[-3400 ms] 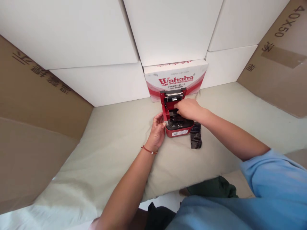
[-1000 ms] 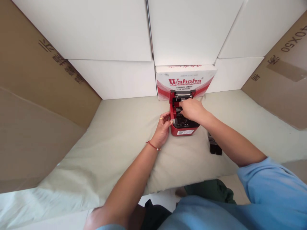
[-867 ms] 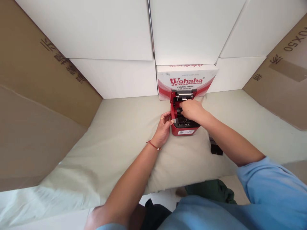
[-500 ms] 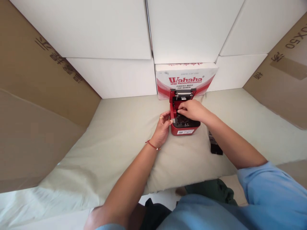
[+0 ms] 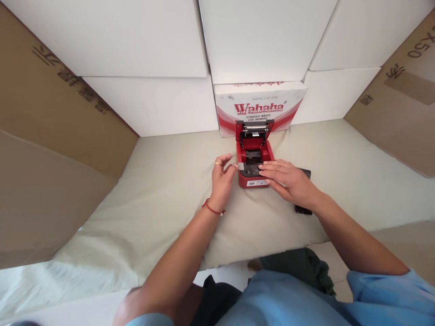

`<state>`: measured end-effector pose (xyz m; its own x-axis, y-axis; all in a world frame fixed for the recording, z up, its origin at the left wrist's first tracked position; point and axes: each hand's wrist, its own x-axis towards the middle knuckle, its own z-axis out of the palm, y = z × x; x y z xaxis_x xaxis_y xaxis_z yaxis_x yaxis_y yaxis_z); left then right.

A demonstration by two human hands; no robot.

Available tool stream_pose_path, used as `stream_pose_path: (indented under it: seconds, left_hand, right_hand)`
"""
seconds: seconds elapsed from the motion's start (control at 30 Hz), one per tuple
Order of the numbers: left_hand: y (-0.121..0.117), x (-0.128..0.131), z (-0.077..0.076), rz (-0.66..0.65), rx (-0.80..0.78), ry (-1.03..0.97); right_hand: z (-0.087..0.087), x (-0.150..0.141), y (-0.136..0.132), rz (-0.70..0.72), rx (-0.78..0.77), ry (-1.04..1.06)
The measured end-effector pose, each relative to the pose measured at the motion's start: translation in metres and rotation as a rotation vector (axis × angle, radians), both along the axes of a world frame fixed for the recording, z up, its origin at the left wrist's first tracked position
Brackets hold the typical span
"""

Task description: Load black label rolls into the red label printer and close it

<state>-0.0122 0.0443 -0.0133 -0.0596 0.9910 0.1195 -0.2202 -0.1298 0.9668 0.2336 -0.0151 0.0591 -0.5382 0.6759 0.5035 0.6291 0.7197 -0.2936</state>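
A red and black label printer (image 5: 243,181) stands on the cloth with its lid (image 5: 254,123) raised at the back. Inside its bay lies a dark, shiny roll (image 5: 253,156), and dark film appears to run over the black front deck. My right hand (image 5: 290,182) lies over the front right of the printer, fingers stretched out and touching the deck. At the left side, my left hand (image 5: 222,180) has its fingers apart, the thumb close to the printer's edge. Partly behind my right hand, a dark shiny strip (image 5: 303,210) lies on the cloth.
A white and red Wahaha carton (image 5: 226,111) stands right behind the printer, backed by stacked white boxes (image 5: 146,104). Brown cardboard boxes flank both sides, the left box (image 5: 68,172) and the right box (image 5: 404,104). Pale green cloth (image 5: 163,190) covers the work surface.
My right hand has come out of the printer's bay toward the front right and flattened onto the deck. My left hand's fingers have come off the printer's side. The roll is now visible.
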Motion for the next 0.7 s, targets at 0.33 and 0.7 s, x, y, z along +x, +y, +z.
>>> stream_pose_path:
  seconds: [0.33, 0.7]
  left_hand:
    - [-0.038, 0.01, 0.032, -0.024, 0.916, 0.915]
    - [-0.035, 0.012, 0.018, -0.165, 0.808, 0.893]
  right_hand:
    - [0.001, 0.004, -0.005, -0.005, -0.055, 0.066]
    - [0.013, 0.011, 0.134, -0.479, -0.376, 0.777]
